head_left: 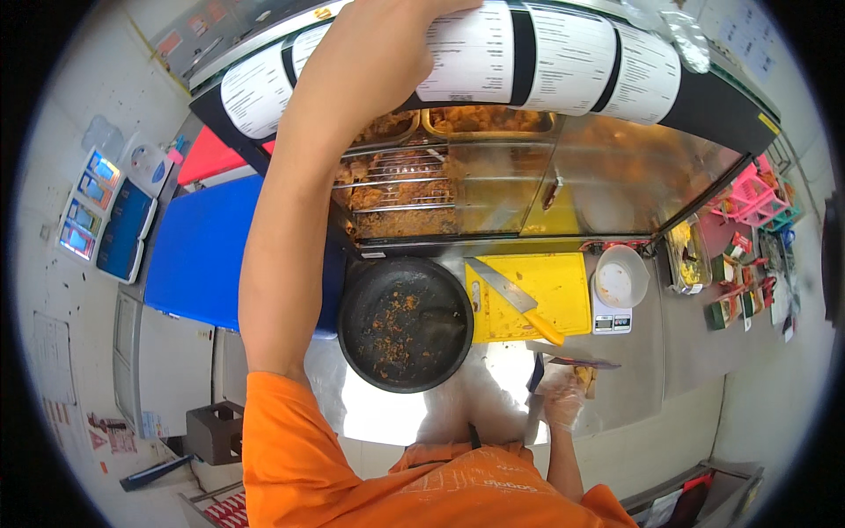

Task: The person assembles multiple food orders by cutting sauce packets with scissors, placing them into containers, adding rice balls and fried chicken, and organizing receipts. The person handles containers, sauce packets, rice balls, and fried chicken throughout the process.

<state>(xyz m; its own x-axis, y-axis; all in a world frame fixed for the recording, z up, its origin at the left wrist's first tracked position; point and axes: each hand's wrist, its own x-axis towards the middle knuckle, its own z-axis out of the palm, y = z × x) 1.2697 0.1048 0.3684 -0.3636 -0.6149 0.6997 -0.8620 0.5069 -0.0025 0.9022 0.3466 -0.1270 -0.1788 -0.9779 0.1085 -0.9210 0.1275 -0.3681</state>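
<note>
We see white menu sheets (pixel 563 57) along the cabinet top | lit screens (pixel 88 202) far left | small coloured packets (pixel 744 286) right | wall notices (pixel 53 356) lower left.

The person's left arm rises from an orange sleeve at the lower left and stretches straight up through the frame, bare from shoulder to wrist, elbow nearly locked. The left hand (pixel 387 40) sits at the top edge, its fingers running out of view, so its grip cannot be told. The right arm comes in from the lower edge, forearm upright and short in the frame. The right hand (pixel 563 400) wears a thin clear glove, fingers curled inward in a loose clasp.
</note>
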